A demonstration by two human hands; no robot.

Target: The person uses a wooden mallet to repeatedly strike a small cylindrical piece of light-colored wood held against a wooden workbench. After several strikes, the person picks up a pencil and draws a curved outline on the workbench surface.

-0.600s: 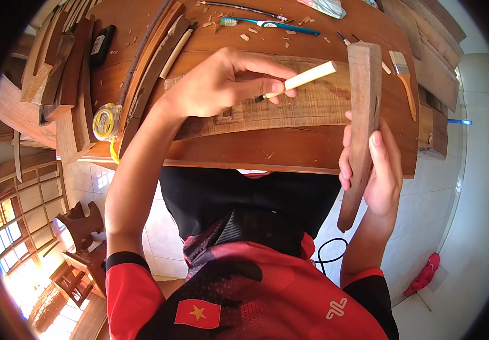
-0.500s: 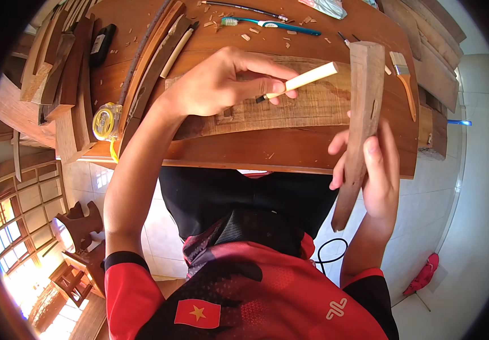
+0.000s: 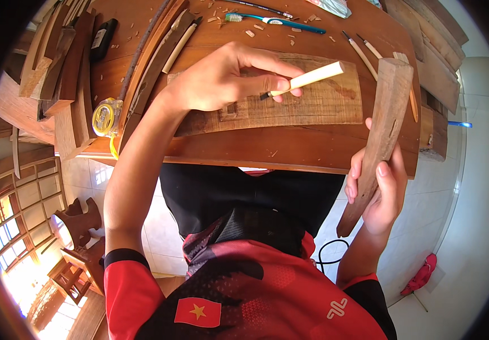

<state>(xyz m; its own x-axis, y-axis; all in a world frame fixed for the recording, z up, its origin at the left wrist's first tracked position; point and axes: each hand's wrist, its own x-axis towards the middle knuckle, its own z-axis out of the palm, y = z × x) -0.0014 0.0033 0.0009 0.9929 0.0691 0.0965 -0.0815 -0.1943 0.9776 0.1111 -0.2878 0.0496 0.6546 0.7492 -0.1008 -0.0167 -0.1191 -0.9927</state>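
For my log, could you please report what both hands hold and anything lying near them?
Left hand: holding pale-handled tool. Right hand: gripping wooden bar. Board below the tool; toothbrush and wood shavings beyond, touching neither hand.

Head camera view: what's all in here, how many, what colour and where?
Wood block: one, brown, right
Thin tool: one, cream, centre
Similar tools: three, pale, tabletop
Plank: one, brown, tabletop
Table: one, brown, upper centre
Toothbrush: one, teal, tabletop
Pencil: one, dark, beyond toothbrush
Paintbrush: one, orange, right
Tape measure: one, yellow, left
Wood pieces: several, brown, left
Boards: several, brown, right
Shavings: many, pale, tabletop
Bag: one, whitish, top
Cable: one, black, floor
Unclear items: two, black upper left, pink lower right
Window grille: one, brown, left
Shirt: one, red/black, bottom
Trousers: one, black, centre
Left hand: one, on thin tool
Right hand: one, on wood block
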